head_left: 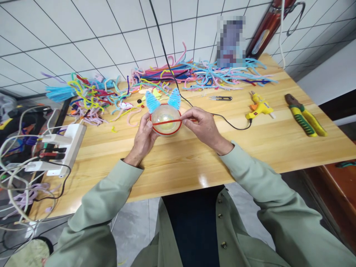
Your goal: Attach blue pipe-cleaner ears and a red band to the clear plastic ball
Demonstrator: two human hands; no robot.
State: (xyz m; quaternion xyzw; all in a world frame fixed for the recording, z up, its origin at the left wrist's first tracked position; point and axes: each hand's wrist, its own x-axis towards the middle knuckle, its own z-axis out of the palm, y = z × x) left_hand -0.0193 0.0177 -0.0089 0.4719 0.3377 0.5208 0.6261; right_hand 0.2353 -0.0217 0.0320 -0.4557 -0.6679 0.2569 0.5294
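Observation:
Near the middle of the table I hold a clear plastic ball (164,113) with two blue fuzzy ears (174,99) on top. A red pipe cleaner (167,121) stretches across its front, and more red runs round its rim. My left hand (144,135) is closed on the ball's left side, thumb at the front. At the right edge, my right hand (203,126) pinches the red pipe cleaner, whose end sticks out past the fingers. The ball's underside is hidden.
Bundles of coloured pipe cleaners (164,76) lie along the wall. Thread snips (222,98), a yellow glue gun (260,105) with its cord, and green-yellow pliers (304,116) lie to the right. At the left edge sits a white power strip (69,148) with tangled cables.

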